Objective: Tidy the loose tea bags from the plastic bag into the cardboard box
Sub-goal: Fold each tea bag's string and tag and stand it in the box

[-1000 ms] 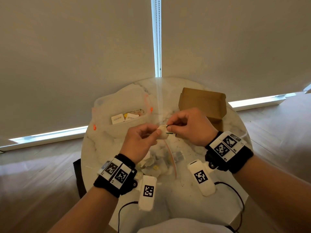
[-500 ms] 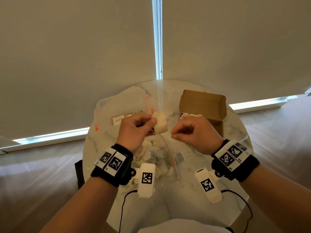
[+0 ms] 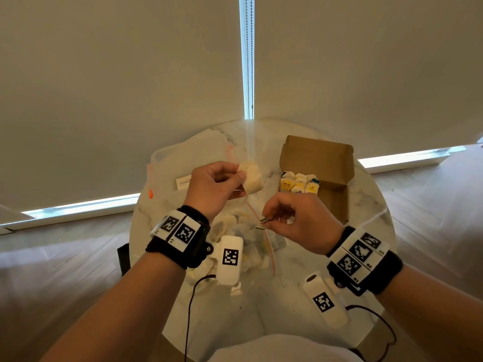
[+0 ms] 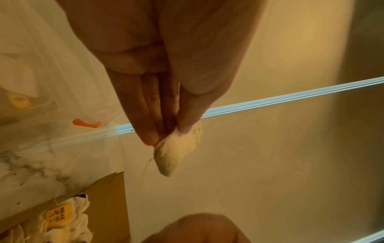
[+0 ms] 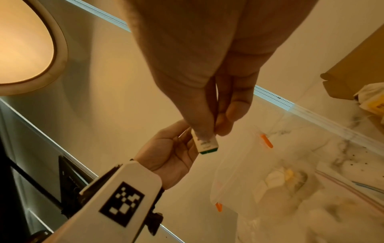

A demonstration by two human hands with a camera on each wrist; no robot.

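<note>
Left hand (image 3: 214,188) is pinching a tea bag (image 3: 251,176) above the plastic bag (image 3: 243,239); right hand (image 3: 300,220) is pinching its tag (image 5: 205,143), just beside the box (image 3: 337,178) holding packed bags.

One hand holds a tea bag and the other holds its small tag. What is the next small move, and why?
Probably wind the string around the tea bag and tuck in the tag. The left hand pinches the bag and the right hand pinches the tag, held apart above the table. The bags in the cardboard box sit as neat bundles, so this one likely should match before going in.
</note>
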